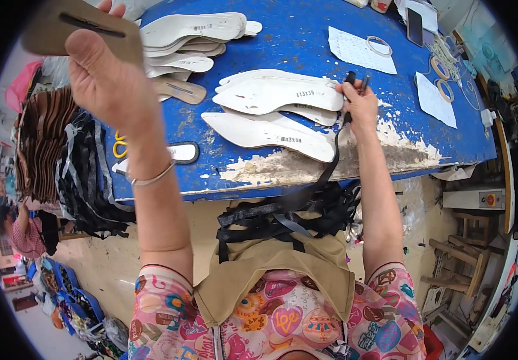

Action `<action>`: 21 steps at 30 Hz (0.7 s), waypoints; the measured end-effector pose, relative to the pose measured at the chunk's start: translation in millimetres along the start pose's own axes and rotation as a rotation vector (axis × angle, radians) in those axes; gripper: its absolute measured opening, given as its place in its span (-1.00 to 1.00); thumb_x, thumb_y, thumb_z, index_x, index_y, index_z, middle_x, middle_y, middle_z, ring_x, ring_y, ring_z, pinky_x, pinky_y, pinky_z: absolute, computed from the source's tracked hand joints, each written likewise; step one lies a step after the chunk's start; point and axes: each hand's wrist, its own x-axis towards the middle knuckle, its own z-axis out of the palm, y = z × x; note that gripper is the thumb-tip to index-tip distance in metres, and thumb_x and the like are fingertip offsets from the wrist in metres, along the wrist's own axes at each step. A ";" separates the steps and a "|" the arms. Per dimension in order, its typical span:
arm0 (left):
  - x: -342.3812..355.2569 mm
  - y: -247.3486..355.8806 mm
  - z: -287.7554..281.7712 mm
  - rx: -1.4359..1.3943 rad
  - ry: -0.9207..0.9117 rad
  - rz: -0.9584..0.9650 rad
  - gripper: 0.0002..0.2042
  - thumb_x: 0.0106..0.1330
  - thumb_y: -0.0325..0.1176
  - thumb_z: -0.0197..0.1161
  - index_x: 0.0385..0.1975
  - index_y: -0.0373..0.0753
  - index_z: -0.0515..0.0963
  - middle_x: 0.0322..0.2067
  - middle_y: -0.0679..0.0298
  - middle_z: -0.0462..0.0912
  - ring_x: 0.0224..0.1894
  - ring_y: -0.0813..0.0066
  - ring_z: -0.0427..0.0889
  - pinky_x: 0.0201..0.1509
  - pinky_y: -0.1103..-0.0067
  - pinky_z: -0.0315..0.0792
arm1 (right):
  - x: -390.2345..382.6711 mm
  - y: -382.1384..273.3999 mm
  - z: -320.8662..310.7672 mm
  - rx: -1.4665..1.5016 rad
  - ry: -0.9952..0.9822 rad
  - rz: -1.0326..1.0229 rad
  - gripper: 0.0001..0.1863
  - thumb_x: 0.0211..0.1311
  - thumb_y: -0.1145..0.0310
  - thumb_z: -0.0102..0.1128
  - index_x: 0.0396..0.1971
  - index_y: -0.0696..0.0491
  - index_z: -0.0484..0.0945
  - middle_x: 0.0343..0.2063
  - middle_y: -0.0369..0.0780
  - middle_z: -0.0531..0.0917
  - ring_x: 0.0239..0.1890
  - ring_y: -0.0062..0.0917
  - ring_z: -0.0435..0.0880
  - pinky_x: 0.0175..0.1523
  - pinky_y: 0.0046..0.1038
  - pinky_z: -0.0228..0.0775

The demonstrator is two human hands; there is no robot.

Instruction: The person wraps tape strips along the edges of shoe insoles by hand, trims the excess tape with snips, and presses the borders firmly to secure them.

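Note:
My left hand [109,90] is raised at the upper left, closed on a brown, slotted, insole-like piece [46,36], with the thumb on the near face. My right hand [362,111] rests at the heel end of the middle white insoles [277,93]. Its fingers are closed on a black strap [340,141] that hangs over the table's near edge. A small dark rod-like thing also shows between those fingers; its kind is unclear. Just nearer lies another pair of overlapping white insoles [265,135]. More white insoles [193,27] are piled behind, beside a tan piece [187,91].
The blue table [295,36] has worn paint along its near edge. Yellow-handled scissors [120,147] lie at left. Brown pieces [46,144] and black straps [88,174] are stacked beyond. More straps [283,222] cover my lap. Paper sheets [355,48] and a phone [414,27] lie at right.

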 end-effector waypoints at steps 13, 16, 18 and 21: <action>-195.8 14.9 -108.0 0.734 -1.014 -0.259 -0.41 -0.11 -0.46 0.36 0.06 -0.16 0.44 0.00 0.06 0.39 0.04 0.09 0.33 0.14 0.27 0.20 | -139.6 -197.5 -71.8 0.352 -0.458 -0.529 -0.76 0.37 0.27 -0.09 -0.12 0.10 0.40 -0.60 -0.38 0.29 -0.65 -0.72 0.16 -0.54 -0.65 -0.04; -191.1 22.2 -105.1 0.723 -1.008 -0.188 -0.46 -0.04 -0.43 0.33 0.06 -0.16 0.44 0.00 0.06 0.38 0.05 0.08 0.32 0.14 0.25 0.18 | -157.4 -187.0 -45.8 0.119 -0.624 -0.536 -0.77 0.35 0.29 -0.03 -0.14 0.13 0.39 -0.60 -0.36 0.33 -0.69 -0.71 0.20 -0.57 -0.65 0.00; -181.4 26.9 -120.5 0.808 -0.907 -0.112 -0.48 0.00 -0.42 0.30 0.06 -0.16 0.43 -0.01 0.06 0.38 0.05 0.07 0.33 0.12 0.24 0.18 | -165.7 -177.7 -37.1 0.040 -0.557 -0.491 -0.76 0.32 0.29 0.02 -0.15 0.13 0.39 -0.60 -0.34 0.36 -0.70 -0.72 0.23 -0.59 -0.66 0.02; -163.9 35.9 -157.5 1.150 -0.712 -0.197 -0.54 0.08 -0.42 0.25 0.05 -0.18 0.42 -0.01 0.05 0.38 0.03 0.05 0.34 0.08 0.24 0.20 | -172.0 -163.2 -20.3 -0.048 -0.472 -0.423 -0.82 0.24 0.39 0.12 -0.25 0.16 0.42 -0.61 -0.30 0.45 -0.70 -0.73 0.34 -0.62 -0.69 0.10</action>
